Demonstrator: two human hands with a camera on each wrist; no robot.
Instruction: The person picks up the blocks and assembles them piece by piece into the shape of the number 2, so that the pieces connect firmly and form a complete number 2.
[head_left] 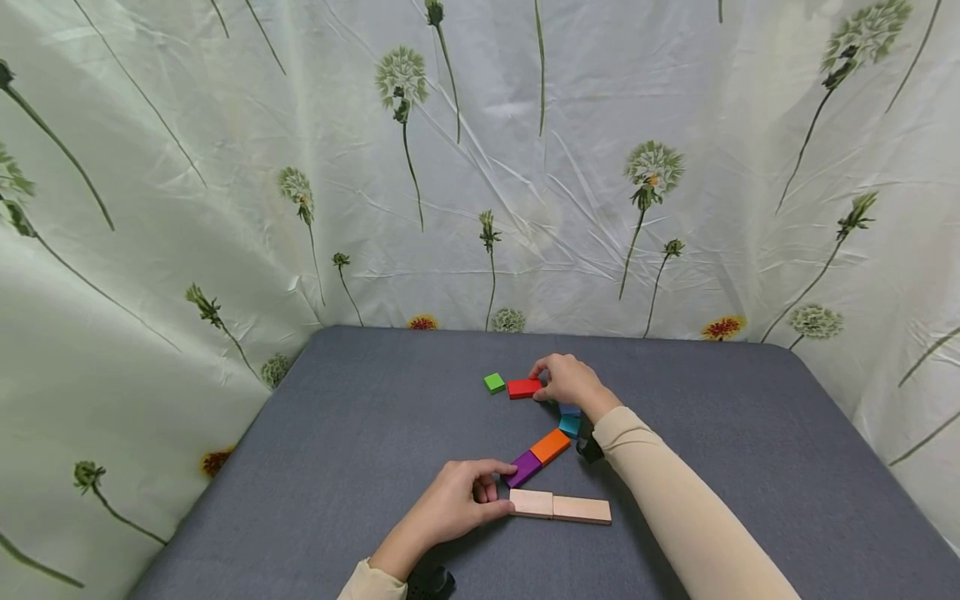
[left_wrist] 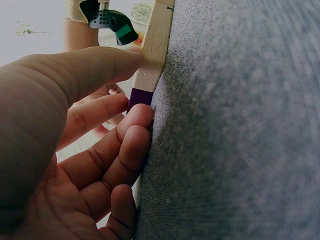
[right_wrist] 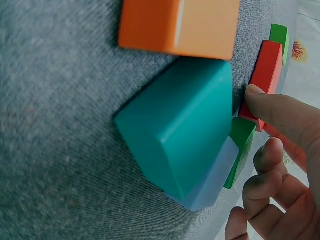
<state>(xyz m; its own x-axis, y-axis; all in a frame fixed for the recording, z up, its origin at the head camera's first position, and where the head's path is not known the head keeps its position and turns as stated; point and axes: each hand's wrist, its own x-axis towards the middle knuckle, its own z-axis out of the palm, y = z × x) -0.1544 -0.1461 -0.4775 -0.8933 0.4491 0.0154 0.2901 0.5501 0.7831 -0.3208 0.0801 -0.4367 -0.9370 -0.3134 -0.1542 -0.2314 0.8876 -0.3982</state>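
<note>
My right hand pinches the right end of a red block between thumb and index finger, its other fingers curled beneath the palm. A light green block lies just left of the red one, and a darker green block is at its other end. Blue, teal, orange and purple blocks continue the bent line. My left hand touches the purple block with its outstretched index finger. Its thumb rests at the left end of a plain wooden block.
A second plain wooden block lies end to end with the first. Everything lies on a grey cloth-covered table. Behind and beside it hangs a white curtain with a dandelion print. A dark wrist camera hangs low beside the teal block.
</note>
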